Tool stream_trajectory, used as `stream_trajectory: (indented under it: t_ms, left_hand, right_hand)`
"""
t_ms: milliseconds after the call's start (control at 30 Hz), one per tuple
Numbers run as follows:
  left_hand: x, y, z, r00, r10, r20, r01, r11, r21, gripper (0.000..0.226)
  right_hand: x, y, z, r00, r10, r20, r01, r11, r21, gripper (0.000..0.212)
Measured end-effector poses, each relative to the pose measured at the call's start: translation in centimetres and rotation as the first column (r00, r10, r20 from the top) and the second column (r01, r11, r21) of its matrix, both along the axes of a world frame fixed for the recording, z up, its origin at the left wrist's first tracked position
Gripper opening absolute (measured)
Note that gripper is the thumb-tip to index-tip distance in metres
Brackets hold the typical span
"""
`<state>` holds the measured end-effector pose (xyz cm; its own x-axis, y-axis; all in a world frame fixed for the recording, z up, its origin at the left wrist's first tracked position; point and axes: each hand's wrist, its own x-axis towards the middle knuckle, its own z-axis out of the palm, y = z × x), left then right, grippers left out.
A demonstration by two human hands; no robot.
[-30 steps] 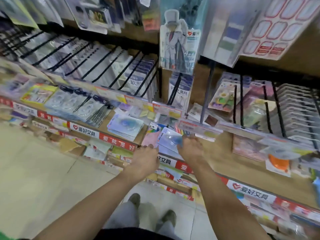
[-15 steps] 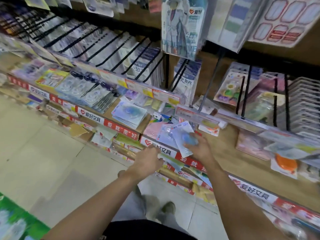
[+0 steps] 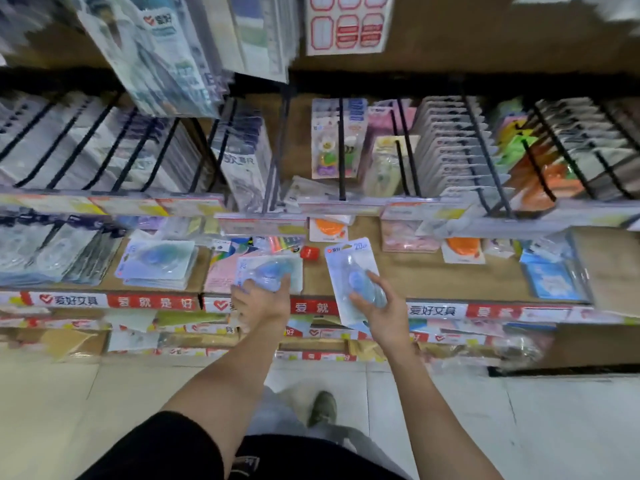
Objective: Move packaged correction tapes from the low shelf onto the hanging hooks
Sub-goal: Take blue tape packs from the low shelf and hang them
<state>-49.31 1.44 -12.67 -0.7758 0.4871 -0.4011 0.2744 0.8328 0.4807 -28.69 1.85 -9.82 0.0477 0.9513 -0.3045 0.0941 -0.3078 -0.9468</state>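
The low shelf (image 3: 433, 278) runs across under rows of black hanging hooks (image 3: 341, 147). A stack of correction tape packs (image 3: 157, 263) lies on it at left. The right hand (image 3: 377, 311) grips one blue pack (image 3: 353, 271) lifted above the shelf edge; the left hand (image 3: 259, 301) curls round another pack (image 3: 268, 268) lying on the shelf.

Shelf strip (image 3: 114, 301) showing white "爱好文具" and "爱就是好" on red; "爱好文具" repeating at 3 o'clock end. Held pack (image 3: 349, 268) showing "20" at 1 o'clock corner, small logo at 11 o'clock. Hanging pack (image 3: 156, 39) at 11 o'clock showing "爱好".
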Motion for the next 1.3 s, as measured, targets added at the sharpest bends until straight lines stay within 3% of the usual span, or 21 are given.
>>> stream_trajectory:
  t_ms: [167,400,500,633,833,1133,1300]
  left_hand:
    - [1.9,3.6,0.6,0.974,0.181,0.137,-0.173,0.982,-0.072,0.126]
    - [2.3,5.0,0.2,0.953,0.244,0.181,-0.237,0.969,-0.065,0.113]
    - [2.6,4.3,-0.1,0.964,0.196,0.181,-0.194,0.981,-0.030,0.103]
    - [2.8,1.9,-1.5,0.976,0.141,0.166,-0.165,0.975,0.146,0.097]
    - [2.4,-1.4,-0.1,0.960,0.025,0.280,-0.122,0.935,0.334,0.104]
    - [-3.5,-6.9,1.8,0.815,0.007,0.580,-0.339,0.817,0.466,0.098]
    - [-8.8,-12.5,3.5,0.765,0.036,0.643,-0.435,0.764,0.476,0.068]
  right_hand:
    - [1.9,-1.0,0.6,0.995,-0.097,-0.037,0.097,0.995,0.006,0.051]
    - [3.3,-2.0,0.0,0.992,-0.129,-0.014,0.129,0.992,0.015,0.052]
    - [3.4,-1.9,0.0,0.990,-0.144,-0.002,0.144,0.989,0.020,0.051]
    - [2.7,-2.0,-0.4,0.990,-0.142,0.002,0.142,0.990,-0.004,0.051]
    - [0.2,-1.9,-1.3,0.998,-0.031,-0.063,0.027,0.998,-0.050,0.051]
    - [-6.6,-3.3,-1.1,0.983,0.159,-0.092,-0.167,0.982,-0.086,0.045]
    - [-12.5,-5.8,-0.8,0.961,0.256,-0.105,-0.268,0.956,-0.118,0.043]
